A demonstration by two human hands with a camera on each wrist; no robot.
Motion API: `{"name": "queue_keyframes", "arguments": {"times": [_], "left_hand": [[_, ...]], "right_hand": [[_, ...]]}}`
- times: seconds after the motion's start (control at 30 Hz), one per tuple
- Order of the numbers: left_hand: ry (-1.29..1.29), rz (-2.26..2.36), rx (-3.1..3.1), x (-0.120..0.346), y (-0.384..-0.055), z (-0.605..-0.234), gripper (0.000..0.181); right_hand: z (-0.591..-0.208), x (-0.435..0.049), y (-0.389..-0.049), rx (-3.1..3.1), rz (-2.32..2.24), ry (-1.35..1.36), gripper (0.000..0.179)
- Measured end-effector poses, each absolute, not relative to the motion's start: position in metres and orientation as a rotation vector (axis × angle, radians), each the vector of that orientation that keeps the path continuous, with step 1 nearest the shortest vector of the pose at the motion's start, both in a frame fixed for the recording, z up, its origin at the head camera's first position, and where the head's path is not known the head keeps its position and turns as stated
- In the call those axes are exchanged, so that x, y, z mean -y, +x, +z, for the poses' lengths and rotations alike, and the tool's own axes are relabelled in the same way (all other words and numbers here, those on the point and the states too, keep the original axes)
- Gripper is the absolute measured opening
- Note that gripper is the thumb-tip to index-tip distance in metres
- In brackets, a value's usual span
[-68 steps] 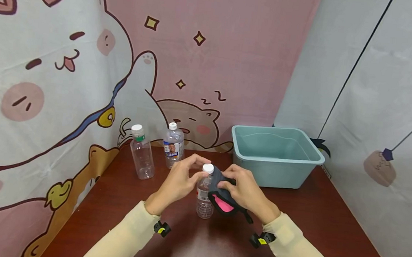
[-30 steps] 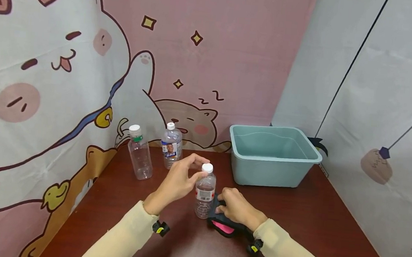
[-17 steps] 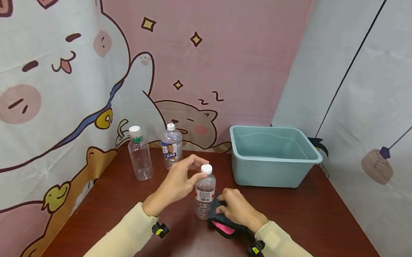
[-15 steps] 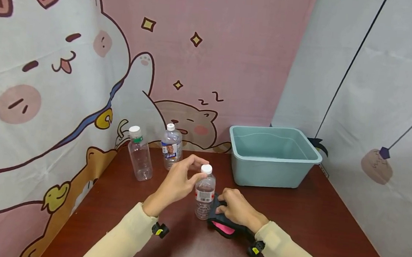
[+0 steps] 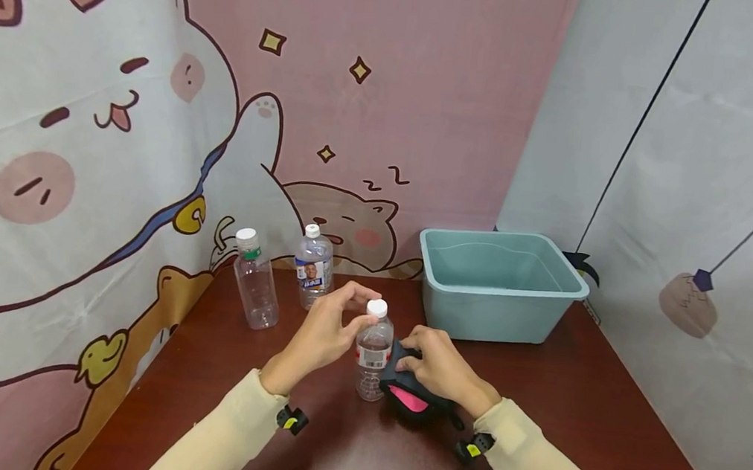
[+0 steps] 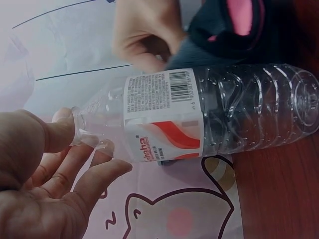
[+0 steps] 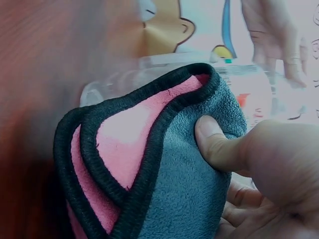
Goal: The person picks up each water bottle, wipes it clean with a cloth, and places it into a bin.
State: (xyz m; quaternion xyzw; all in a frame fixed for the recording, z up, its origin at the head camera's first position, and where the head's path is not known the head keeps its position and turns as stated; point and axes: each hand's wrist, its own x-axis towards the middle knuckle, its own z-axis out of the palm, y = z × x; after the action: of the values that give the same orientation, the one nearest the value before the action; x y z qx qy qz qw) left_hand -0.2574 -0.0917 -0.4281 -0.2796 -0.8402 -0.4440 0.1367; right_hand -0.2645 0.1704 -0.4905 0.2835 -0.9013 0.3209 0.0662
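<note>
A clear plastic water bottle (image 5: 373,354) with a white cap and a red-and-white label stands upright on the table. My left hand (image 5: 330,324) pinches it at the capped top between thumb and fingers; in the left wrist view the thumb (image 6: 62,130) lies at the neck. On the bottle's right side, my right hand (image 5: 442,364) grips a folded cleaning cloth (image 7: 184,164), grey outside, pink inside, with a black edge. The cloth lies against the bottle's lower half in the head view. My right thumb (image 7: 217,144) presses on the grey face; the fingers behind are partly hidden.
Two more capped clear bottles stand at the back left, one with a green neck band (image 5: 256,284) and one with a blue label (image 5: 313,270). A light blue-green plastic tub (image 5: 497,313) sits at the back right. Printed curtains hang behind the brown table (image 5: 574,431).
The right hand first brought the cloth down from the bottle's neck to near its base, and has now raised it slightly. The left hand stays at the bottle's top.
</note>
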Motion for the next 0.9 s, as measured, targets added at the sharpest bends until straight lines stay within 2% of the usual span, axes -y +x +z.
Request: {"name": "queue_keyframes", "arguments": {"times": [0.5,0.9], "left_hand": [[-0.821,-1.291,2.431,0.091,-0.257,-0.428,0.040],[-0.815,-1.249,2.439,0.092,-0.258,-0.427,0.037]], "right_hand": [[-0.441,-0.168,-0.259,2.582,1.032,0.807,0.027],[-0.431,-0.156,-0.260,2.501,1.103,0.766,0.029]]}}
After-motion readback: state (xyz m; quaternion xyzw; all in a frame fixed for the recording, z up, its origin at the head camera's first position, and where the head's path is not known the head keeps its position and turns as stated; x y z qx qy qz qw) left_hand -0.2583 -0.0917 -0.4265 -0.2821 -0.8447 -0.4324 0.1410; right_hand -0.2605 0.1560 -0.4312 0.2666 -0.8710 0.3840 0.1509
